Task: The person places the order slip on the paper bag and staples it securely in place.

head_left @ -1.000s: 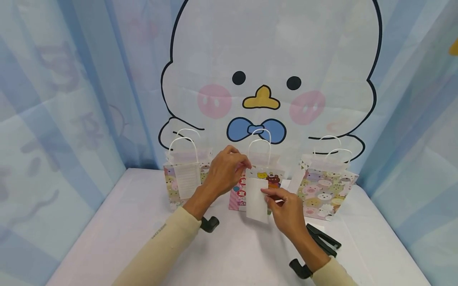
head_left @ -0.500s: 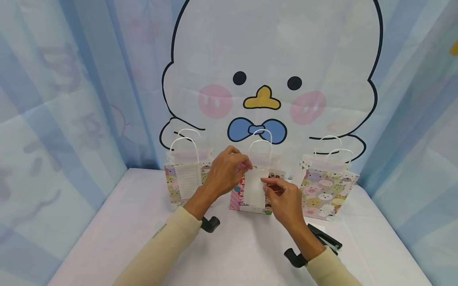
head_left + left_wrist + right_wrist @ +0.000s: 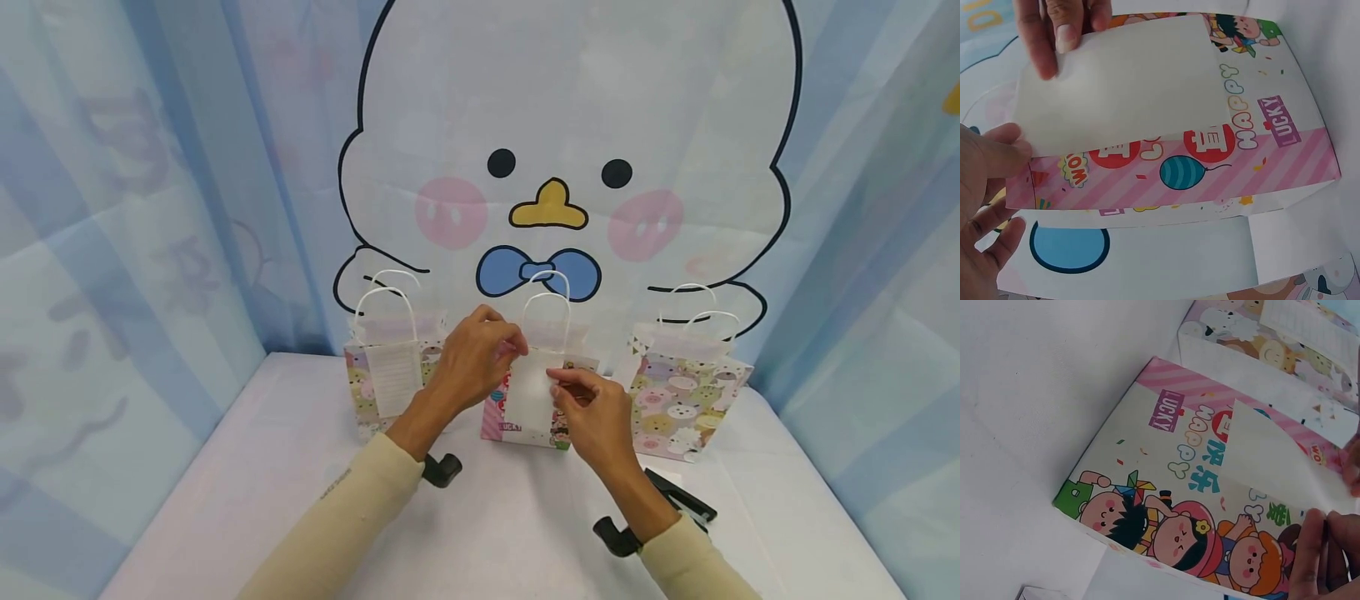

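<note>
A blank white sheet of paper (image 3: 528,387) lies against the front of the middle gift bag (image 3: 495,417), a pink and white one with cartoon children. My left hand (image 3: 476,354) pinches the sheet's upper left corner at the bag's rim; in the left wrist view its thumb (image 3: 1007,147) lies on that corner. With the thumb and fingertips of my right hand (image 3: 596,412) I hold the sheet's right edge. In the right wrist view the sheet (image 3: 1260,456) stands slightly off the bag's printed front. The other fingers of my left hand are partly behind the rim.
To the left stands an animal-print gift bag (image 3: 356,387) with a lined paper (image 3: 393,379) on its front. Another animal-print bag (image 3: 682,408) is at the right. A black stapler (image 3: 686,500) lies by my right wrist on the white table (image 3: 480,533). A cartoon curtain (image 3: 555,100) hangs behind.
My right hand has moved the sheet up and slightly left, from hanging below the bag's base to flatter against its front. The left hand stays at the rim.
</note>
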Demonstrator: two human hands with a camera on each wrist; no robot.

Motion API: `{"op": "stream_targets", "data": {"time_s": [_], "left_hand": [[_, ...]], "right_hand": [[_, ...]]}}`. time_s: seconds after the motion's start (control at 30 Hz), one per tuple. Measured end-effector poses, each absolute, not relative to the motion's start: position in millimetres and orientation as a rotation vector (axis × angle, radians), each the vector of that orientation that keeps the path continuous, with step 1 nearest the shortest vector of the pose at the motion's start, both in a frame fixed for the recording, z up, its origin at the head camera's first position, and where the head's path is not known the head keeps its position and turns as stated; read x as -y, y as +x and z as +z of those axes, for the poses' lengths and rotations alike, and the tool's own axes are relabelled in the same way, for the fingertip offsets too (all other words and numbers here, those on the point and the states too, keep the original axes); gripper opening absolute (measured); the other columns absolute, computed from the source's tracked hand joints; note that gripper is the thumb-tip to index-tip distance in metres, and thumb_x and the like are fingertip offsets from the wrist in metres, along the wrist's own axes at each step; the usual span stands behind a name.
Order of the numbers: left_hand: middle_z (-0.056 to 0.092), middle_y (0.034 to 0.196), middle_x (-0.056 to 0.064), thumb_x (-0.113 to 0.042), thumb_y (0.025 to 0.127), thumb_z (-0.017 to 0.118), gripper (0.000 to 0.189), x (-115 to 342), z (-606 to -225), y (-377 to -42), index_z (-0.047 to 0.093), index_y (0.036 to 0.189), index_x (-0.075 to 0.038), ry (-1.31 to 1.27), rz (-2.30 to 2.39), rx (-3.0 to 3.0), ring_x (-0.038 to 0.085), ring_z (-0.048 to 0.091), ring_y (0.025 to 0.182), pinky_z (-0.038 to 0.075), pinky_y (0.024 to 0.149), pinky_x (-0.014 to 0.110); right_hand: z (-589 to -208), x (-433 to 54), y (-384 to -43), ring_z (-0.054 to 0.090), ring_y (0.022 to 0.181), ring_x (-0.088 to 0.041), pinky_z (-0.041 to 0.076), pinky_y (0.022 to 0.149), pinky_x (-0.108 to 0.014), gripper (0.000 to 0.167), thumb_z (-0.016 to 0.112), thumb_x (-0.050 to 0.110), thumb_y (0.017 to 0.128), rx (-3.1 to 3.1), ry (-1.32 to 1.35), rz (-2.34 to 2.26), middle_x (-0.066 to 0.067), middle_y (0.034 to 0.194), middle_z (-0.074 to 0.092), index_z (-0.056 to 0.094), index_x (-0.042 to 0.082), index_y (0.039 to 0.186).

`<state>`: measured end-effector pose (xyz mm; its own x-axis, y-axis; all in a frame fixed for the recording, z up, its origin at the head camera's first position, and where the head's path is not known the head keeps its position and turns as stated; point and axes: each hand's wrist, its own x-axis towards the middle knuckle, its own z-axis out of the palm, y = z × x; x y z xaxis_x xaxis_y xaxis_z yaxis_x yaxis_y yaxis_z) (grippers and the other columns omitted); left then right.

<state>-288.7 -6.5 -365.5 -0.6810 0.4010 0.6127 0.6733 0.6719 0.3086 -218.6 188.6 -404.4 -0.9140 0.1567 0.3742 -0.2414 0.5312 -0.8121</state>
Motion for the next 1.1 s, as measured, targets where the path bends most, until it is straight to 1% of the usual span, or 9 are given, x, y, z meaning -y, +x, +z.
{"op": "stream_targets", "data": {"time_s": [0.23,0.5,0.7,0.77,0.9,1.1], "left_hand": [[0.074,0.092,-0.001,-0.017,0.097,0.078,0.005,6,-366,-291,0.084,0.097,-0.017,-0.837,-0.711,2.37,0.017,0.062,0.103,0.059,0.088,0.031],[0.073,0.093,0.0,-0.017,0.097,0.078,0.006,6,-366,-291,0.084,0.097,-0.017,-0.827,-0.712,2.371,0.017,0.062,0.1,0.06,0.086,0.031],[0.073,0.093,0.0,-0.017,0.098,0.078,0.007,5,-367,-291,0.084,0.097,-0.018,-0.838,-0.714,2.365,0.017,0.061,0.1,0.059,0.086,0.031],[0.073,0.092,-0.001,-0.018,0.098,0.077,0.007,5,-367,-291,0.084,0.098,-0.018,-0.838,-0.709,2.366,0.017,0.061,0.1,0.059,0.087,0.031],[0.074,0.092,-0.001,-0.018,0.098,0.077,0.007,5,-367,-291,0.084,0.098,-0.018,-0.836,-0.708,2.367,0.017,0.061,0.1,0.059,0.087,0.031],[0.074,0.092,0.0,-0.017,0.097,0.078,0.006,5,-367,-291,0.084,0.098,-0.018,-0.833,-0.718,2.361,0.017,0.061,0.099,0.059,0.086,0.031]], "right_hand": [[-404,-188,-219,0.078,0.091,-0.025,0.058,0.078,-0.014,0.022,0.075,0.005,0.097,2.361,0.085,1.381,-0.01,0.116,0.077,0.08,0.01,0.119],[-407,-194,-217,0.076,0.097,-0.023,0.056,0.081,-0.012,0.021,0.077,0.009,0.098,2.396,0.068,1.327,-0.007,0.116,0.078,0.08,0.012,0.118],[-410,-206,-211,0.077,0.099,-0.024,0.058,0.08,-0.014,0.021,0.079,0.016,0.097,2.449,0.025,1.302,-0.006,0.114,0.079,0.08,0.016,0.118],[-412,-211,-208,0.077,0.1,-0.024,0.06,0.082,-0.018,0.022,0.08,0.019,0.097,2.472,0.005,1.283,-0.005,0.115,0.079,0.079,0.017,0.119],[-415,-222,-202,0.076,0.102,-0.022,0.059,0.084,-0.019,0.026,0.081,0.021,0.096,2.503,0.003,1.238,-0.003,0.118,0.078,0.078,0.018,0.121],[-421,-239,-192,0.076,0.102,-0.023,0.054,0.083,-0.011,0.03,0.084,0.017,0.093,2.526,0.024,1.18,-0.008,0.118,0.078,0.077,0.014,0.122]]}}
